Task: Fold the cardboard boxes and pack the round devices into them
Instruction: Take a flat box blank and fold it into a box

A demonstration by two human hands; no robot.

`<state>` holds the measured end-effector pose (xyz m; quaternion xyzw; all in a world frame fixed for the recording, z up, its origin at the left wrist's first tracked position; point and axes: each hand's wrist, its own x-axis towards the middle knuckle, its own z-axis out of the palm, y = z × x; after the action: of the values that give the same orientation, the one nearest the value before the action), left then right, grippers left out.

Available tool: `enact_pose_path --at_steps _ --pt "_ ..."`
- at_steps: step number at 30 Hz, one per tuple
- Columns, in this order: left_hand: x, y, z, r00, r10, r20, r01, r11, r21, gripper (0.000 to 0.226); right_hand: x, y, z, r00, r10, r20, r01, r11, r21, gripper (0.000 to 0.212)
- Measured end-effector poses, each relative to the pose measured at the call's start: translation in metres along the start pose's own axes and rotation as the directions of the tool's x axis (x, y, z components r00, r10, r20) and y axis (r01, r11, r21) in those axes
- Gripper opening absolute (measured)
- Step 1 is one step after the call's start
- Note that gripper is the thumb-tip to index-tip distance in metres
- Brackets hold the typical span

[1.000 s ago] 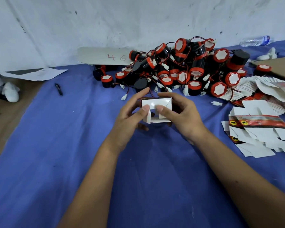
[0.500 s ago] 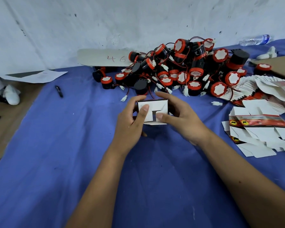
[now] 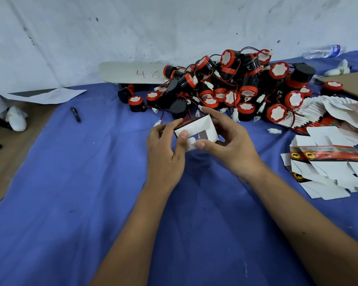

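Your left hand (image 3: 163, 153) and right hand (image 3: 232, 147) hold one small box (image 3: 196, 131) between them, lifted just above the blue cloth (image 3: 81, 203) on the table, in front of the pile of devices (image 3: 232, 85). The box is half folded: its white inner face is turned toward you, with a flap bent in and a small gap showing at the middle. A red and black printed edge shows along its top left side.

Your left fingers (image 3: 183, 135) curl round the left end of the box, with the thumb pressed on the white face. Your right fingers (image 3: 207, 111) reach over the top right corner, and the right thumb pinches the lower edge, so both hands grip the box.

The round devices lie heaped at the back of the cloth, near the wall (image 3: 174, 27). They are black with red rims and white faces, tangled with red and black wires and white plugs. One loose plug (image 3: 274, 131) lies on the cloth to the right of your hands.

Flat unfolded boxes (image 3: 327, 162) are stacked at the right, white sides mostly up, one showing a red band. More of them fan out behind that stack.

A grey board (image 3: 132, 73) marked 46 leans behind the pile. A black pen (image 3: 75, 114) lies on the cloth at the left, and a plastic bottle (image 3: 322, 51) lies at the far right.
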<state>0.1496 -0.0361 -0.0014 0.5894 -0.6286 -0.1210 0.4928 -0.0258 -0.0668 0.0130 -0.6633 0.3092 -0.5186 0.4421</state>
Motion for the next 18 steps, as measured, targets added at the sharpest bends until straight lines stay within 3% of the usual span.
enact_pose_path --at_steps 5,7,10,13,18 --pt "0.001 0.001 -0.003 1.000 0.010 -0.018 -0.011 0.999 -0.043 0.041 -0.001 0.000 0.000 0.999 -0.019 0.041 0.021 0.999 -0.049 0.075" --pt "0.000 0.004 -0.005 0.999 -0.036 0.010 0.037 0.980 -0.196 0.034 -0.002 -0.001 0.000 0.997 -0.024 0.073 0.033 0.992 -0.126 0.074" --pt "-0.001 0.008 -0.009 0.993 -0.076 0.086 0.104 0.913 -0.396 0.048 -0.003 -0.002 0.000 0.986 -0.041 0.161 0.078 0.969 -0.233 0.078" --pt "-0.002 0.010 -0.011 0.986 -0.054 0.157 0.112 0.913 -0.392 0.043 -0.005 -0.002 0.003 0.969 -0.073 0.235 0.139 0.950 -0.281 0.087" --pt "0.000 0.005 -0.010 0.992 -0.039 0.120 0.079 0.933 -0.350 0.037 -0.004 -0.004 0.006 0.986 -0.087 0.143 0.107 0.984 -0.144 0.095"
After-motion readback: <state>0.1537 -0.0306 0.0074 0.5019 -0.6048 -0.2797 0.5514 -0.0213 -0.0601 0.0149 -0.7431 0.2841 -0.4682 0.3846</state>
